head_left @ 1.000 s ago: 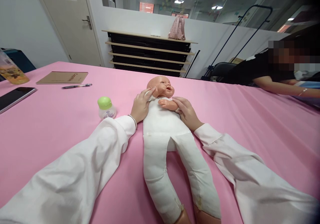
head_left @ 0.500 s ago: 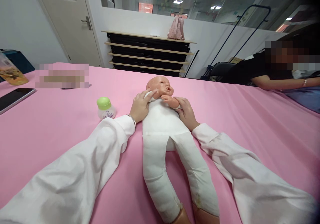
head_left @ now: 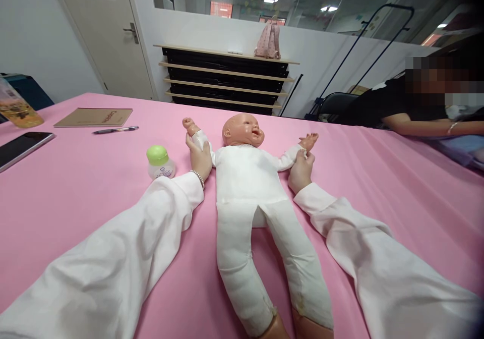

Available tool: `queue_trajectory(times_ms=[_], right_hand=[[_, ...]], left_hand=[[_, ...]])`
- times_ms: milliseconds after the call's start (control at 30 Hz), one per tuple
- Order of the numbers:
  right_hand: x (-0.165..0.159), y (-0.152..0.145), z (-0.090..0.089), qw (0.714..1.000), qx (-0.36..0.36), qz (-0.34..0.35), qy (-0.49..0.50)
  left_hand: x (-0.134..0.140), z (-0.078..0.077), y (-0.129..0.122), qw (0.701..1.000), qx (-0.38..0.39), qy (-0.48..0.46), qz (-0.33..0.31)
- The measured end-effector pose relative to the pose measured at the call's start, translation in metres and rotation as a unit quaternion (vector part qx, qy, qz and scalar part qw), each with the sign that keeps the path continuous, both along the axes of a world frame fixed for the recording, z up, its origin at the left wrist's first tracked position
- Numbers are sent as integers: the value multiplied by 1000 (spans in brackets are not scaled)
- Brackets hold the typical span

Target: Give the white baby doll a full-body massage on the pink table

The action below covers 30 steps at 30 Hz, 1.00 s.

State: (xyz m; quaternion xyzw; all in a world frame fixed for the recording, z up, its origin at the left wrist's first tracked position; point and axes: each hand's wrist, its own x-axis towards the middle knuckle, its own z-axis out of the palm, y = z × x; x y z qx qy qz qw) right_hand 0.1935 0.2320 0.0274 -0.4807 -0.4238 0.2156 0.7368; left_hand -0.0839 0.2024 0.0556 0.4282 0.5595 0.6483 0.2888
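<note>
Two arms (head_left: pixel 289 158) of the doll (head_left: pixel 247 175) sit gripped, left hand (head_left: pixel 200 160) at left, right hand (head_left: pixel 301 171) at right, seemingly to hold them spread.

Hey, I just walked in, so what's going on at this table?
A person in white sleeves has a doll lying face up on the pink tabletop. The left hand holds one of its arms and the right hand the other, both arms spread out to the sides. A green-lidded jar stands near the left wrist, with a pen, notebook and phone farther left.
</note>
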Motion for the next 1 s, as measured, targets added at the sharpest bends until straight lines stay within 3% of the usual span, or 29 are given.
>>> queue_trajectory(times_ms=[67,167,333,400,533,767,1000], right_hand=[[-10,-14,7,997,26,-32,-72],[-26,-36,19,970,95,9,-224],[-35,-52,32,854,132,148,-480],[-34,-52,34,830,148,152,-515],[-34,-51,37,810,159,158,-542],[-35,-51,37,822,144,154,-529],[-37,-46,29,898,89,143,-406]], left_hand=[[2,3,-5,999,29,30,-4],[4,5,-11,990,91,102,-24],[4,5,-14,946,179,250,-102],[4,6,-14,919,203,305,-142],[4,7,-14,871,209,408,-174],[5,9,-15,855,193,454,-161],[6,4,-11,916,176,340,-123]])
